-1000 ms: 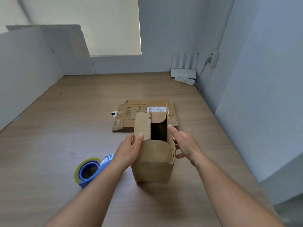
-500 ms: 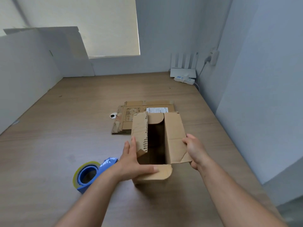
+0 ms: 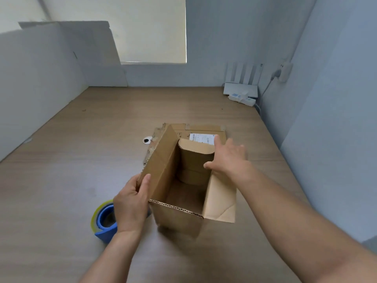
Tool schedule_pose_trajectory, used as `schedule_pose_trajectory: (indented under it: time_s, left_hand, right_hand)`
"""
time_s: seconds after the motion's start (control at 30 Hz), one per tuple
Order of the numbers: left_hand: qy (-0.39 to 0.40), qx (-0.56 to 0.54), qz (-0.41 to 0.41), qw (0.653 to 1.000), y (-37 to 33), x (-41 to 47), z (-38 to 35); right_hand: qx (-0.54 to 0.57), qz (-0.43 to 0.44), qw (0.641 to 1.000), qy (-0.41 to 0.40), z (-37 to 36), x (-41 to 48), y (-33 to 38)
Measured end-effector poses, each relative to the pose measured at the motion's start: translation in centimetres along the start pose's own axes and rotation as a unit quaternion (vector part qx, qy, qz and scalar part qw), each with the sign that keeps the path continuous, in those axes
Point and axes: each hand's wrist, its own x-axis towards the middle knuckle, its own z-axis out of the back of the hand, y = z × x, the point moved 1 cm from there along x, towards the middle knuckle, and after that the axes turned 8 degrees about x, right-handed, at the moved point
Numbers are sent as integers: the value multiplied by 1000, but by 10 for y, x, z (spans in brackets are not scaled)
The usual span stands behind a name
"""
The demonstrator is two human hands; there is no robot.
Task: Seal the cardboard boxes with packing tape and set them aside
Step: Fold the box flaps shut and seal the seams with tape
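A small brown cardboard box [image 3: 179,217] stands on the wooden table [image 3: 61,170] with its top flaps up and its inside bare. My left hand [image 3: 130,203] grips the left flap near its lower corner, thumb on the inner face. My right hand [image 3: 228,158] is over the far right of the opening, fingers straight, touching the rounded far flap. The right flap hangs outward below my right wrist. A blue tape dispenser [image 3: 105,220] with a roll of clear tape lies on the table just left of my left hand.
A flattened cardboard box [image 3: 204,129] with a white label lies behind the open box. A small round white object [image 3: 147,140] sits to its left. A white router and power strip [image 3: 240,92] are in the far right corner. White panels border the table's left side.
The box's opening has tipped toward me. My left hand shifted from the near flap to gripping the left flap. My right hand left the right flap and reached to the far flap.
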Motion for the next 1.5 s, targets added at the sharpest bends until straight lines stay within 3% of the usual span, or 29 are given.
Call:
schedule_pose_trajectory:
  time_s: [0.13, 0.27, 0.43, 0.57, 0.73, 0.93, 1.03, 1.1, 1.23, 1.4, 1.5]
  left_hand:
    - [0, 46, 24, 999, 14, 8, 11]
    - [27, 70, 44, 996, 20, 13, 19]
    - [93, 109, 41, 989, 10, 17, 21]
    - [206, 143, 36, 967, -1, 22, 28]
    - [252, 170, 20, 952, -5, 29, 28]
    - [269, 150, 0, 951, -7, 19, 26]
    - [349, 94, 31, 932, -17, 17, 35]
    - [395, 118, 18, 911, -20, 16, 35]
    - [375, 120, -27, 919, -21, 7, 36]
    - [324, 78, -32, 942, -15, -17, 55]
    - [269, 88, -35, 958, -13, -38, 75]
  right_hand:
    - [18, 25, 999, -39, -7, 30, 2]
    - [208, -93, 973, -32, -4, 56, -6]
    - [181, -111, 975, -60, -3, 61, 0]
    - [207, -76, 973, -62, -5, 55, -1]
    - [274, -69, 945, -165, 0, -2, -10]
    - [352, -125, 928, 15, -20, -104, 5]
    - [358, -116, 926, 11, -22, -131, 18]
    - [337, -103, 936, 8, -20, -144, 29]
    - [312, -93, 945, 31, -20, -164, 43]
    - [303, -79, 944, -101, -25, -180, 29]
    - [300, -49, 943, -136, -17, -193, 27]
